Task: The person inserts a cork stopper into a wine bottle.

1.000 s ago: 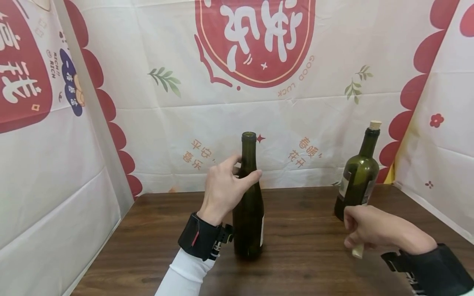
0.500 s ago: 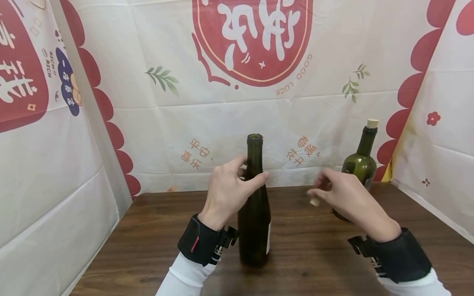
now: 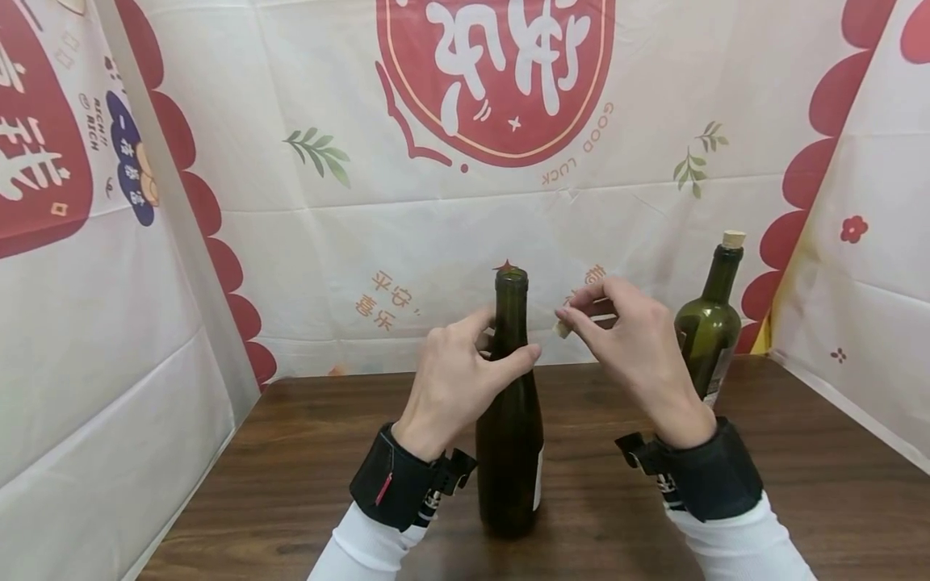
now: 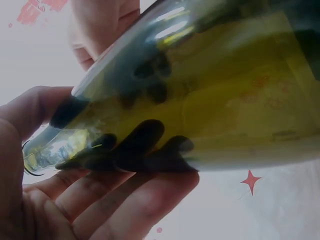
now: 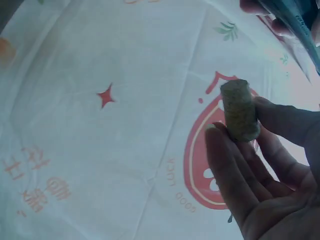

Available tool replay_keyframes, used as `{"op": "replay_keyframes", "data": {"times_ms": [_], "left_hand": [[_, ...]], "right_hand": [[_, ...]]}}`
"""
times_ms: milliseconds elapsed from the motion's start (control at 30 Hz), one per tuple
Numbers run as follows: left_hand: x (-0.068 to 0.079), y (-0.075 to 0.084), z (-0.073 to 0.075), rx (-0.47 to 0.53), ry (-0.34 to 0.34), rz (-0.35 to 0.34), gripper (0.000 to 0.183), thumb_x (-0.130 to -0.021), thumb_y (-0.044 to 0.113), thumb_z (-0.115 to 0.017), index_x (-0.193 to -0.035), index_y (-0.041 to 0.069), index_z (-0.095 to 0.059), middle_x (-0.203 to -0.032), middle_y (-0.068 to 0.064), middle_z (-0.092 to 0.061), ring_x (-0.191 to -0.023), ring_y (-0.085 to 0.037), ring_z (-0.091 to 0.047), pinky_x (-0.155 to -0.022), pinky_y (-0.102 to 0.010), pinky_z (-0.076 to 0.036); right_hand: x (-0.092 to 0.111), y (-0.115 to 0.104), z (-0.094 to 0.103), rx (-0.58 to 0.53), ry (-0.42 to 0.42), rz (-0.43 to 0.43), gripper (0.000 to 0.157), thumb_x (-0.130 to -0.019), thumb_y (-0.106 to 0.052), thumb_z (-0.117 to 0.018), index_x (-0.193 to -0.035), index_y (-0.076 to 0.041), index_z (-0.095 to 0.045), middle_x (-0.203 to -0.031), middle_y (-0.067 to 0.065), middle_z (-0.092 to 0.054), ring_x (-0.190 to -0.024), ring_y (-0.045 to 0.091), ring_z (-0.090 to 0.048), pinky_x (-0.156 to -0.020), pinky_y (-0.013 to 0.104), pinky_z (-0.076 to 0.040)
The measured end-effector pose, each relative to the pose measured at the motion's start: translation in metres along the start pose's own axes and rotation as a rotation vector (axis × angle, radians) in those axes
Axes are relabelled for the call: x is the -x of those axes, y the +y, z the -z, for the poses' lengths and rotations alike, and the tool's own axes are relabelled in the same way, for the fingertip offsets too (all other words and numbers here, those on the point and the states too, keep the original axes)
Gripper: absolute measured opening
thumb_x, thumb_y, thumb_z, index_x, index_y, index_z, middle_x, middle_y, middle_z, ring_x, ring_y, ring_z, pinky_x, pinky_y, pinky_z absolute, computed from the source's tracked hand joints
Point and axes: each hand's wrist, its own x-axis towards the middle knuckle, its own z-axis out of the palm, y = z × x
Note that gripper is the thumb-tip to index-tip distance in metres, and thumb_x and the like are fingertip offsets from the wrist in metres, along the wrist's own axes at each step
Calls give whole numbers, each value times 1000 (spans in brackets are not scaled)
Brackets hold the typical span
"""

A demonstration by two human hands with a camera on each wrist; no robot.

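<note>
A dark green wine bottle (image 3: 510, 436) stands upright on the wooden table, its mouth uncorked. My left hand (image 3: 461, 379) grips it around the shoulder and lower neck, thumb on the near side; in the left wrist view the fingers show through the green glass (image 4: 225, 100). Between thumb and fingers my right hand (image 3: 635, 347) pinches a cork (image 3: 563, 329), just right of the bottle's neck and a little below its mouth. The right wrist view shows the cork (image 5: 240, 110) as a short speckled cylinder held near one end.
A second green bottle (image 3: 708, 331), with a cork (image 3: 733, 239) in its mouth and a label, stands at the back right, behind my right forearm. Printed white cloth (image 3: 291, 266) hangs behind the wooden table (image 3: 327, 452) and along both sides.
My right hand has moved left and up from the right side of the table, carrying the cork toward the bottle's neck. The left hand and its bottle have shifted slightly right and nearer.
</note>
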Motion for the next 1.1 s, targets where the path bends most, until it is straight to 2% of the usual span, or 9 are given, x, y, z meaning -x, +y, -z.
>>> {"op": "replay_keyframes", "data": {"times_ms": [100,300,433,533,700,800,933,1100], "left_hand": [[1,2,0,18,-13,2,24,-93,31,-81,-107,15,-71,-93,-2,-80,-75,-7,-74,-60,-28,-55],[2,6,-2,29,-26,-6,21,-92,29,-82,-100,15,-70,-85,1,-79,-67,0,-70,-55,-28,-52],[3,6,-3,32,-29,-10,20,-92,27,-82,-101,14,-70,-85,0,-79,-69,-2,-71,-56,-27,-53],[3,7,-4,39,-38,-18,20,-92,27,-83,-102,14,-71,-85,1,-79,-71,-4,-72,-56,-27,-54],[2,7,-3,40,-45,-52,19,-92,25,-84,-101,14,-72,-83,2,-78,-73,-5,-73,-58,-25,-56],[1,6,-3,37,-47,-71,19,-92,26,-84,-99,14,-72,-83,3,-78,-74,-5,-74,-58,-25,-56],[0,3,-3,50,-56,-74,18,-91,27,-84,-97,14,-72,-83,5,-77,-75,-6,-74,-59,-26,-56],[-2,0,-5,71,-59,-74,19,-91,27,-84,-99,14,-72,-82,5,-76,-73,-5,-73,-60,-25,-57]], "right_hand": [[-5,-7,-2,-51,52,-6,17,-91,-1,-84,-102,0,-71,-94,10,-73,-89,27,-75,-79,4,-47],[-11,-21,-2,-99,152,1,20,-93,-3,-82,-107,4,-70,-99,11,-74,-89,17,-74,-82,10,-51],[-14,-31,3,-150,221,13,23,-92,-1,-82,-109,8,-69,-103,12,-73,-90,2,-71,-85,13,-54],[-16,-38,4,-204,280,28,24,-91,2,-82,-110,9,-69,-106,12,-74,-90,-3,-71,-88,16,-55],[-21,-47,1,-345,414,117,25,-87,13,-80,-110,12,-70,-107,14,-76,-91,8,-74,-89,24,-58],[-23,-52,-2,-417,471,154,24,-87,13,-80,-110,13,-70,-107,13,-75,-92,14,-75,-89,27,-59],[-24,-57,-5,-462,482,161,24,-89,11,-80,-111,13,-69,-108,11,-73,-92,17,-74,-90,28,-59],[-25,-63,-7,-477,466,157,26,-87,19,-76,-112,13,-69,-110,12,-73,-94,19,-74,-92,30,-59]]}}
